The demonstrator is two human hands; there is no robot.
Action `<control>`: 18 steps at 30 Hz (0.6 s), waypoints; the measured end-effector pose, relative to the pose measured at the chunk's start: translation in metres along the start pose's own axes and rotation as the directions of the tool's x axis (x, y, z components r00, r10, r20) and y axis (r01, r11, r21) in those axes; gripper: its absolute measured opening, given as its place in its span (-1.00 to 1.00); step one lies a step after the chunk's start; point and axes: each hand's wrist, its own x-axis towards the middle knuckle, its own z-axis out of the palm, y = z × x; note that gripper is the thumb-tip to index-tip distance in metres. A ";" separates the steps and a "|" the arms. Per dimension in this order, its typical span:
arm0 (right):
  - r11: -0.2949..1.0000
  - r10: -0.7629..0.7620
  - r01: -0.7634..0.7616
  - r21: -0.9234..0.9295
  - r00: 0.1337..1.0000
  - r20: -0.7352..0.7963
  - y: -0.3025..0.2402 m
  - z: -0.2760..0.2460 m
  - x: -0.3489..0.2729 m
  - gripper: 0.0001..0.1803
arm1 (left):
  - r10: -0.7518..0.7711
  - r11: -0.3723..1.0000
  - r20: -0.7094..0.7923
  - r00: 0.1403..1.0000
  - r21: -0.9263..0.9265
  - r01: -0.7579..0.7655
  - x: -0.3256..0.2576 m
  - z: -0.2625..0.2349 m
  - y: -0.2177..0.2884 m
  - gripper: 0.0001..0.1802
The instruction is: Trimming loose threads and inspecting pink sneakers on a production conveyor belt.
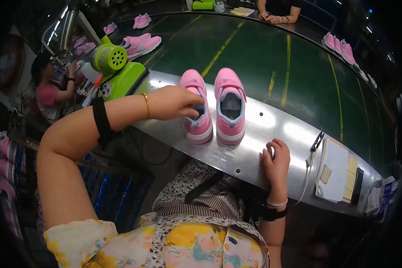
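Note:
Two pink shoes with pale blue collar linings stand side by side on the metal table edge, toes pointing away from me. My left hand (176, 103) reaches across the left shoe (196, 126), its fingertips over the foot opening. Thumb and fingers are apart there, and I see nothing between them. The right shoe (230, 129) stands untouched just beside it, its dark insole showing. My right hand (278, 161) hovers at or rests on the table's near edge, right of the shoes. Its fingers are loosely bent and apart, holding nothing.
A green machine (125, 80) stands left of the shoes. Beyond the metal ledge (272, 129) lies a green conveyor belt (254, 58), with more pink shoes (140, 44) at far left. Papers (335, 169) and a cord-tied clipper (317, 140) lie right. Two other people work nearby.

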 end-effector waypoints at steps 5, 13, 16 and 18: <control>0.999 -0.019 0.017 -0.032 0.998 -0.063 -0.005 0.000 -0.010 -0.74 | -0.079 0.906 0.044 0.996 -0.413 0.090 0.010 0.033 0.014 -0.26; 1.000 -0.011 0.010 -0.013 0.998 -0.068 0.000 -0.004 -0.009 -0.75 | -0.076 0.907 0.326 0.942 -0.370 0.201 0.040 0.017 0.020 0.06; 0.999 -0.014 0.011 -0.048 0.998 -0.055 -0.002 0.000 -0.009 -0.74 | -0.094 0.879 0.371 0.924 -0.406 0.252 0.034 0.007 0.025 0.09; 1.000 -0.020 0.018 -0.023 0.999 -0.048 -0.009 -0.002 -0.009 -0.74 | -0.127 0.804 0.329 0.936 -0.518 0.291 0.029 0.015 0.023 0.17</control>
